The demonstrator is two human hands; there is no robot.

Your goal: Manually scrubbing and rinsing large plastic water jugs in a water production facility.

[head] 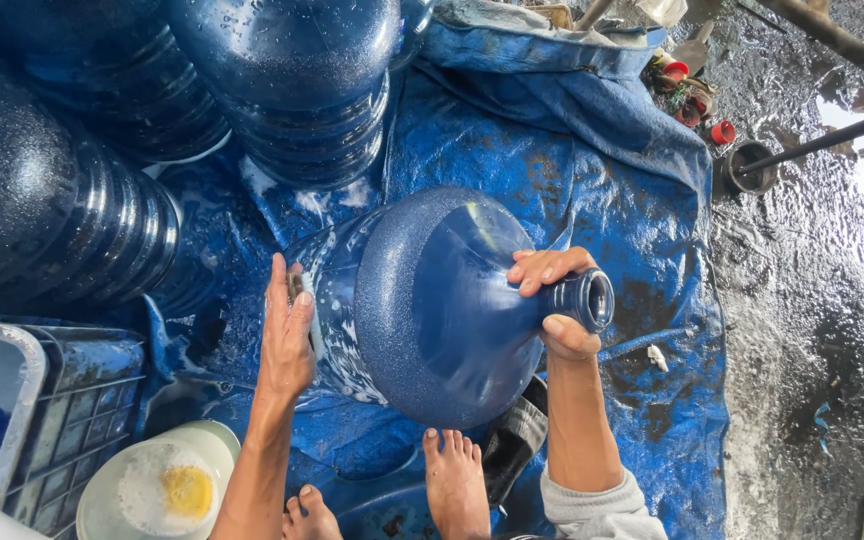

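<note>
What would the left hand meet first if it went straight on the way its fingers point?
Probably the upright blue water bottle standing beyond it. The left hand lies flat on the tilted bottle, fingers pointing that way; only blue tarpaulin seems between, though depth is unclear.

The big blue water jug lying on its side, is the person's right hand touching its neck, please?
Touching. The head view shows the right hand wrapped around the neck of the blue jug, fingers above and thumb below.

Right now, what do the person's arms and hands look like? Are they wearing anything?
Both hands are bare: no gloves, rings or watch show. The left hand and its forearm are uncovered. The right hand has a grey sleeve pushed up near the elbow.
</note>
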